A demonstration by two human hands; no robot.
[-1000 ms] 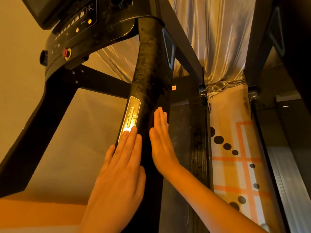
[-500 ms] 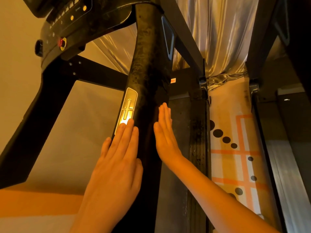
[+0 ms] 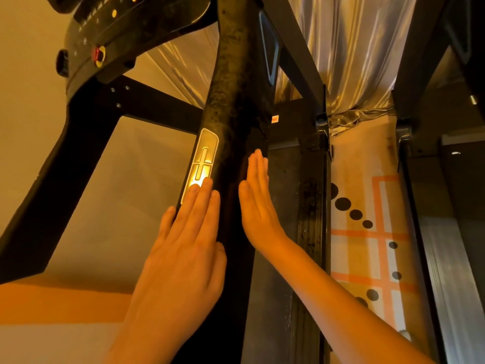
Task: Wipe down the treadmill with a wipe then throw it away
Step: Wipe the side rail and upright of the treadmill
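Handrail (image 3: 236, 101) runs straight away from both hands, so strokes go lengthwise. Left hand (image 3: 183, 245) and right hand (image 3: 258, 206) lie flat against it, fingers straight, no wipe visible tbh.

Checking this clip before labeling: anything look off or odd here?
The handrail is blotchy with pale mottling, grimy or worn. The left hand lies flat on it, fingertips on the silver sensor plate; right hand flat against its right side. No wipe clearly shows in either.

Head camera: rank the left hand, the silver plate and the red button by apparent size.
Largest: left hand, though it is nearest the camera.
Then the silver plate.
Smallest: the red button.
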